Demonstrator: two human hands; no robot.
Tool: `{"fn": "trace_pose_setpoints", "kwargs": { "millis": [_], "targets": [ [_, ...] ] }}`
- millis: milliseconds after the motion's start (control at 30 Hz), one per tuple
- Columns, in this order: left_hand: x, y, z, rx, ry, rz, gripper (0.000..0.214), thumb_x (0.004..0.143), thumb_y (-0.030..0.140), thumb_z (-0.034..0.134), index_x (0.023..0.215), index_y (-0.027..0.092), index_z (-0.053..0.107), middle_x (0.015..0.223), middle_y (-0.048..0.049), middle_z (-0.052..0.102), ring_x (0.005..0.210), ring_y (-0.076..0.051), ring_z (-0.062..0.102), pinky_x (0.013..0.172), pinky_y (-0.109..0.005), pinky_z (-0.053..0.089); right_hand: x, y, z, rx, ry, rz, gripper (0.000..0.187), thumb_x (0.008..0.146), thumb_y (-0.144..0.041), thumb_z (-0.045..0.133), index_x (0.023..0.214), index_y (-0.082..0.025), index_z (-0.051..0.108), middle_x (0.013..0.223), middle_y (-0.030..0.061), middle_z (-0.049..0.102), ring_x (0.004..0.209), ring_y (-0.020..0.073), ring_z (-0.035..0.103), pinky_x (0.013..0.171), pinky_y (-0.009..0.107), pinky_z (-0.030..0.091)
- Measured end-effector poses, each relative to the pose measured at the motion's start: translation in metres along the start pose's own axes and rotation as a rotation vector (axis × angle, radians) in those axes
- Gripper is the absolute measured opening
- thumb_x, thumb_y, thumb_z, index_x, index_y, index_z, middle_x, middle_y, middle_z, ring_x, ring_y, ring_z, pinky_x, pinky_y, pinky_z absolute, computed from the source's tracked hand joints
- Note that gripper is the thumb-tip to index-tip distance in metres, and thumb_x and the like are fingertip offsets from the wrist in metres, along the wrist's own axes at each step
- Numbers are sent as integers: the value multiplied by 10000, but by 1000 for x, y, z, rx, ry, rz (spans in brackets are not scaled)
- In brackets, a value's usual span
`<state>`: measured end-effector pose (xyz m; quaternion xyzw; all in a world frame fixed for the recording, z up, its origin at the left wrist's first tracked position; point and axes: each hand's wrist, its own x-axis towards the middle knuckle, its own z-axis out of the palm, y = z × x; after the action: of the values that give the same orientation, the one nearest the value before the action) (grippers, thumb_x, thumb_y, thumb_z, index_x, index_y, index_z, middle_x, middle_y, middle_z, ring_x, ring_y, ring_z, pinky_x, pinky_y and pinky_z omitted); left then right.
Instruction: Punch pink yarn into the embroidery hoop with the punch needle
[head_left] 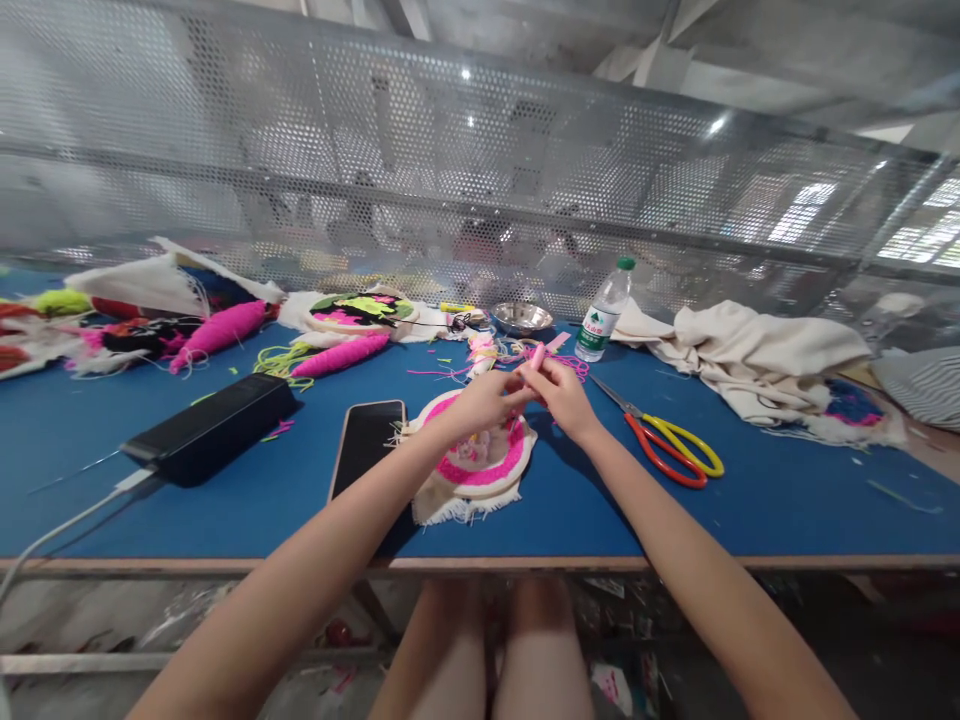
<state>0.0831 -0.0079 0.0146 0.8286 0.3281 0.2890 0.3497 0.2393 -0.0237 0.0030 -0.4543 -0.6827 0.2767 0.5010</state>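
Above the far right rim of an embroidery hoop (525, 450), my two hands meet. My right hand (566, 398) is closed on a slim pink punch needle (534, 360), its pink end pointing up. My left hand (491, 402) has its fingers pinched together against the right fingertips; whatever lies between them is too small to make out. The hoop lies flat, its cream fabric worked with a bright pink ring of looped yarn (457, 475) and a paler middle. A black phone (367, 440) lies against the hoop's left side.
Red-and-yellow scissors (671, 450) and a water bottle (604, 312) are to the right, before crumpled cream cloth (765, 350). A black power bank (214, 425) with a white cable sits left. Behind are pink yarn bundles (341, 355), a metal bowl (523, 318) and a perforated metal screen (450, 150).
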Motion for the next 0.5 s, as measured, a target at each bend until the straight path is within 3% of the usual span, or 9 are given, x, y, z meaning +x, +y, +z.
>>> {"fn": "trace_pose_setpoints", "kwargs": {
  "millis": [133, 267, 400, 500],
  "targets": [
    [-11, -4, -27, 207, 91, -12, 325, 825, 475, 555, 795, 179, 686, 809, -48, 687, 727, -166, 569, 667, -263, 383, -8, -3, 4, -59, 28, -62, 288, 854, -467, 524, 783, -190, 550, 592, -26, 509, 515, 116, 462, 487, 246, 335],
    [-18, -29, -53, 374, 239, -188, 389, 825, 529, 499, 763, 176, 650, 799, -92, 666, 756, -222, 565, 643, -278, 349, -16, -8, 7, -135, 22, -110, 252, 894, -431, 472, 770, -214, 497, 598, -14, 564, 527, 135, 524, 527, 260, 381],
    [-23, -54, -48, 397, 221, -278, 454, 755, 610, 554, 573, 194, 549, 638, -63, 597, 640, -210, 535, 585, -270, 306, -22, -9, 7, -221, -40, -152, 207, 897, -391, 474, 771, -227, 462, 639, -7, 611, 554, 141, 565, 580, 271, 411],
    [-28, -59, -38, 338, 231, -281, 471, 770, 598, 551, 527, 202, 477, 577, -30, 528, 594, -190, 501, 564, -269, 290, -27, -6, 3, -272, -66, -180, 160, 862, -367, 530, 805, -225, 481, 674, -8, 601, 557, 135, 538, 571, 274, 415]
  ]
}}
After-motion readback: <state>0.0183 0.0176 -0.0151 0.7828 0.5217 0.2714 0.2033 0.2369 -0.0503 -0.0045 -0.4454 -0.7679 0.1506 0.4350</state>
